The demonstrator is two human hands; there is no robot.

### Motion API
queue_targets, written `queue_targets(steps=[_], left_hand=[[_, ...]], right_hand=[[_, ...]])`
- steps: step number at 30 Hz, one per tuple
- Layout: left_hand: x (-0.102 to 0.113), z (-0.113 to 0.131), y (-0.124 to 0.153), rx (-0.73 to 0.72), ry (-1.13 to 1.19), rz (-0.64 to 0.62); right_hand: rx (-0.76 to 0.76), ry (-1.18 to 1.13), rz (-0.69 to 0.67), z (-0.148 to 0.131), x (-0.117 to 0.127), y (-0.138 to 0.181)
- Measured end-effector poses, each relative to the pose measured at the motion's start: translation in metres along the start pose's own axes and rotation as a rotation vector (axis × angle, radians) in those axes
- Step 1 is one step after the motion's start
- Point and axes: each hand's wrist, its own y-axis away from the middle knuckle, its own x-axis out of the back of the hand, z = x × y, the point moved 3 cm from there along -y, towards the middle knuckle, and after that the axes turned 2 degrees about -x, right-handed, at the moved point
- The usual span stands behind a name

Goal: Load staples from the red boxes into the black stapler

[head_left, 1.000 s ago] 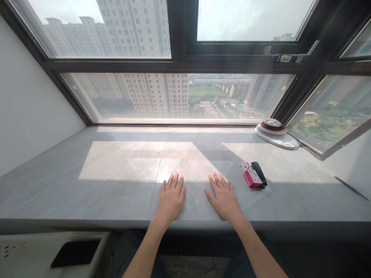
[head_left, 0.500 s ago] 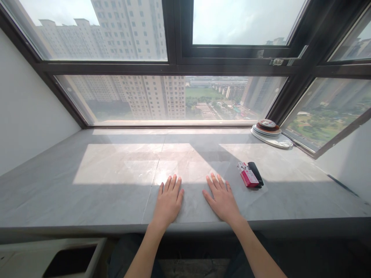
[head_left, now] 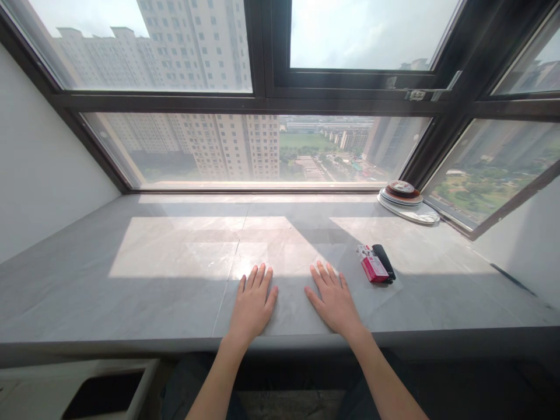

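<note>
My left hand [head_left: 252, 303] lies flat, palm down, on the grey marbled windowsill [head_left: 153, 309], its fingers spread a little and holding nothing. Beside it, apart, my right hand [head_left: 333, 300] rests the same way, open on the stone. To the right of my right hand, not touching it, lies a small pink and white box [head_left: 372, 266]. A black case-like object [head_left: 384, 262] sits against the box's right side; its kind I cannot make out.
A stack of plates [head_left: 402, 201] stands in the far right corner by the dark window frame [head_left: 262, 104]. A thin dark strip [head_left: 511, 279] lies along the right wall. Below the sill's front edge at left is a pale piece of furniture [head_left: 144, 379] with a dark opening.
Both hands stay where they were on the sill. Only the camera's view has shifted very slightly.
</note>
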Motion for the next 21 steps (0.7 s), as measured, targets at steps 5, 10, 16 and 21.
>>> queue_targets(steps=[5,10,16,21], left_hand=[[0.0,0.0,0.0,0.002,-0.005,-0.004],[-0.001,-0.001,0.0,-0.006,0.0,-0.006],[-0.003,-0.002,0.0,-0.002,0.004,-0.002],[-0.003,-0.001,0.0,0.002,0.022,0.008]], right_hand=[[-0.028,-0.246,0.111,0.01,0.018,-0.003],[-0.302,-0.311,0.501,0.108,0.071,-0.014],[-0.504,-0.441,0.114,0.217,0.079,-0.033],[-0.335,-0.595,0.027,0.175,0.064,-0.038]])
